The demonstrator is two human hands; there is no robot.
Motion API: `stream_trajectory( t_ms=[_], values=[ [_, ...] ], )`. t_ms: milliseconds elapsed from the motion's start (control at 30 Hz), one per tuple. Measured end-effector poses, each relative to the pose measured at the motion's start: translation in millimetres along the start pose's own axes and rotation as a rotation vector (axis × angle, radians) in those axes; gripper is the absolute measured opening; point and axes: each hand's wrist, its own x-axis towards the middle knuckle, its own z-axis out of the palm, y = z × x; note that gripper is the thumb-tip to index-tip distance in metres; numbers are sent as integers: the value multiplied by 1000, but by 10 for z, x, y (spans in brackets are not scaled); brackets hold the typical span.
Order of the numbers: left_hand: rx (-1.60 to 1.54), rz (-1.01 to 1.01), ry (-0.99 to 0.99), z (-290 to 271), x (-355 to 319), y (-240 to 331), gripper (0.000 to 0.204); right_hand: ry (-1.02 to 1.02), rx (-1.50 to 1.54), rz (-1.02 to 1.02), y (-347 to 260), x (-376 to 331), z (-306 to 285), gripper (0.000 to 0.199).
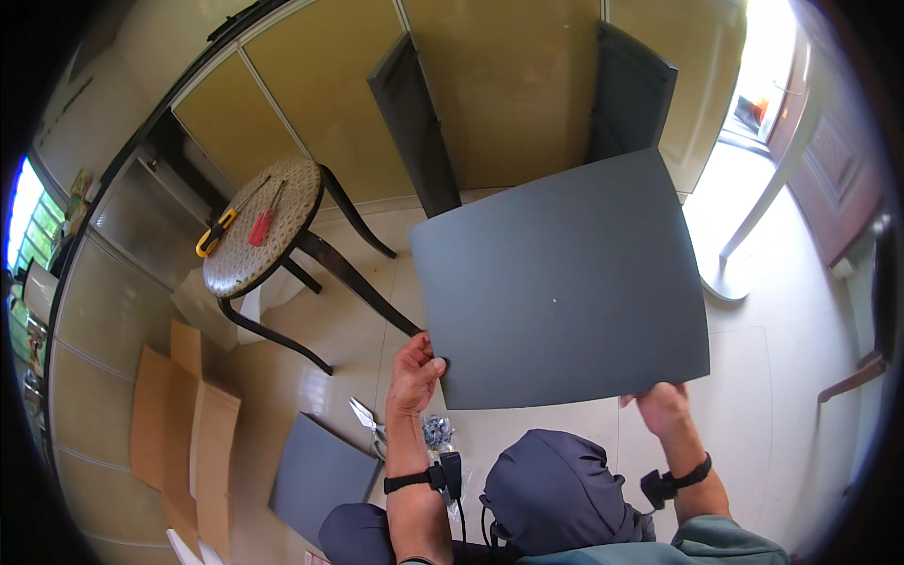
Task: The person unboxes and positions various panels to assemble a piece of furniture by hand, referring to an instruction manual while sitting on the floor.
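From the head camera, a large flat square panel of smooth matte dark grey board [560,282] is held level above the glossy cream tiled floor [527,443]. The left hand [414,372] has its grip clamped on the panel's near left corner, thumb on top; the right hand [662,407] is clamped on its near edge toward the right. Two more dark grey boards [414,122] lean upright against the pale yellow wall. A round stool with a woven top and curved black legs [259,231] carries a yellow tool [215,234] and a red-handled screwdriver [261,226]. Flattened brown cardboard [179,424] lies on the floor at left.
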Motion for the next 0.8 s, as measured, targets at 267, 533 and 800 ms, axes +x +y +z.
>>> stream_trajectory(
  t_ms=[267, 533, 800],
  values=[
    [88, 60, -25, 149, 29, 285, 49, -278, -260, -59, -9, 342, 557, 26],
    [619, 81, 142, 400, 474, 1337, 79, -112, -425, -105, -398, 537, 677, 38],
    [745, 386, 384, 1079, 1456, 2397, 85, -152, -584, -172, -644, 948, 163, 42]
  ],
)
